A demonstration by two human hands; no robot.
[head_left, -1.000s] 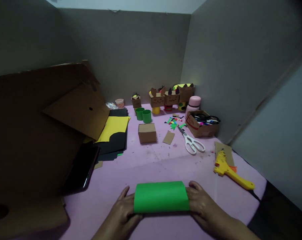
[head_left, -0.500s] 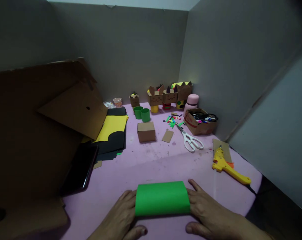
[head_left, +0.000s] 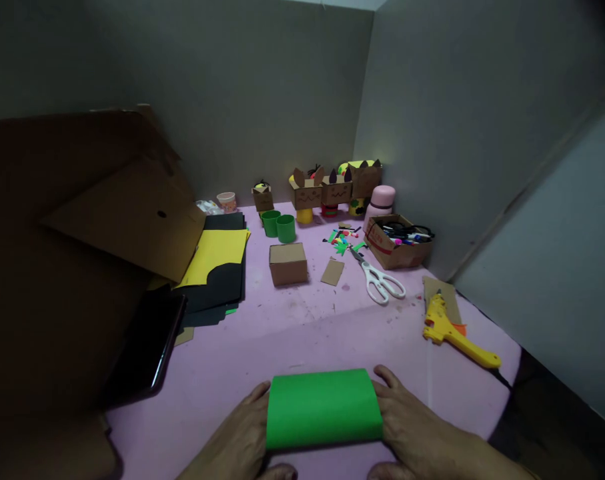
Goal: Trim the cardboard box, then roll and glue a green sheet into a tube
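A curved sheet of green paper (head_left: pixel 324 408) lies low in the middle of the view, bent over into a rounded shape. My left hand (head_left: pixel 247 433) holds its left end, with the fingertips hidden inside the curve. At the right end my right hand (head_left: pixel 407 423) grips it the same way, index finger showing at the edge and thumb low near the tabletop. Both thumbs are below the paper's near edge.
On the pink table (head_left: pixel 302 340) stand a small cardboard box (head_left: pixel 288 264), green paper rings (head_left: pixel 285 229), white scissors (head_left: pixel 381 280), a yellow glue gun (head_left: pixel 457 337), a box of pens (head_left: pixel 399 250) and a phone (head_left: pixel 149 353). Cardboard figures (head_left: pixel 307 195) stand behind.
The view has shifted slightly, moving the table items a little left. The green paper sits slightly lower in view and looks a bit larger; both hands remain at its ends.
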